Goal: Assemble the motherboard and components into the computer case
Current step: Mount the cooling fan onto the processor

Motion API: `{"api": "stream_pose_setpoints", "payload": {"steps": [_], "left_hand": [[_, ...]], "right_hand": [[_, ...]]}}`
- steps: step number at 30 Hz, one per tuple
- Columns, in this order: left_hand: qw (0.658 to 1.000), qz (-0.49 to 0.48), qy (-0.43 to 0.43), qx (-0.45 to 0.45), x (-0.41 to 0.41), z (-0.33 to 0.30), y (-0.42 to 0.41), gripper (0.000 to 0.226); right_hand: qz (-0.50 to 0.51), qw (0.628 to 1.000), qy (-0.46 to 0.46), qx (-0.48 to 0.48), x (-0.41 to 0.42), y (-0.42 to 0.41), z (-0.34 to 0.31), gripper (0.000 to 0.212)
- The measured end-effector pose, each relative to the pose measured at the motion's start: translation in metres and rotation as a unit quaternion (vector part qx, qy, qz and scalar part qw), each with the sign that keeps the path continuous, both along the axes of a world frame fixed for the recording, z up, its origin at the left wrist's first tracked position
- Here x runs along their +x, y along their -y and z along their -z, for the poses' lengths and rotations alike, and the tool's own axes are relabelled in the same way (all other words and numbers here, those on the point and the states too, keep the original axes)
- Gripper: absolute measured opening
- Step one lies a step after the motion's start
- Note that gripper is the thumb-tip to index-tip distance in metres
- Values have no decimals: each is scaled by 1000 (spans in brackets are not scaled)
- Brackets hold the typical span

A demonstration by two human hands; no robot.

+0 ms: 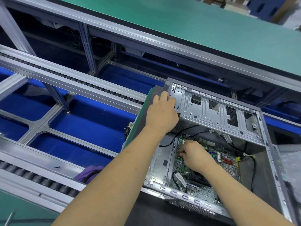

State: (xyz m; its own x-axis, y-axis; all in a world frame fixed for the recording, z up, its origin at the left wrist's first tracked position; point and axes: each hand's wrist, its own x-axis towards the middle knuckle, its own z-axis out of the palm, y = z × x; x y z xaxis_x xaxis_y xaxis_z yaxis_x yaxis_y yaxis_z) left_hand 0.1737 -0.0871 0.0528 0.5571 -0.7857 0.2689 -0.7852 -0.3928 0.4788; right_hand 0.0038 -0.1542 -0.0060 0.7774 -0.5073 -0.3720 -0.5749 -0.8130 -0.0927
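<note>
Computer case (pixel 267 144), lower right of frame: open, lying on a dark pad on the counter (pixel 211 23). Motherboard (pixel 216 157) seated inside, at the case floor. Left hand (pixel 161 111): fingers curled over the corner of the silver drive cage (pixel 216 111), gripping it. Right hand (pixel 197 155): low over the motherboard, fingertips pinched on a small part too small to identify. Black cable (pixel 175 136) runs beneath the cage. Roller conveyor (pixel 70 79) crosses left of frame.
</note>
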Motion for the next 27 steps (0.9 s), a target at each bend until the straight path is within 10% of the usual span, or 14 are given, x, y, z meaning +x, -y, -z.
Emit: {"api": "stream_pose_setpoints", "payload": {"steps": [14,19,23,27], "left_hand": [[1000,5,8,10,0,-3,0,22],[999,12,32,42,-3,-10,-3,25],[976,53,205,45,-21,-12,-3,25],[961,178,152,148,-75,-6,17,29]], "right_hand": [[5,998,-50,-41,17,-10,-1,39],[38,998,21,37,6,-6,-12,10],[133,982,70,114,-57,33,-32,85],[177,964,2,200,-95,40,-27,100]]}}
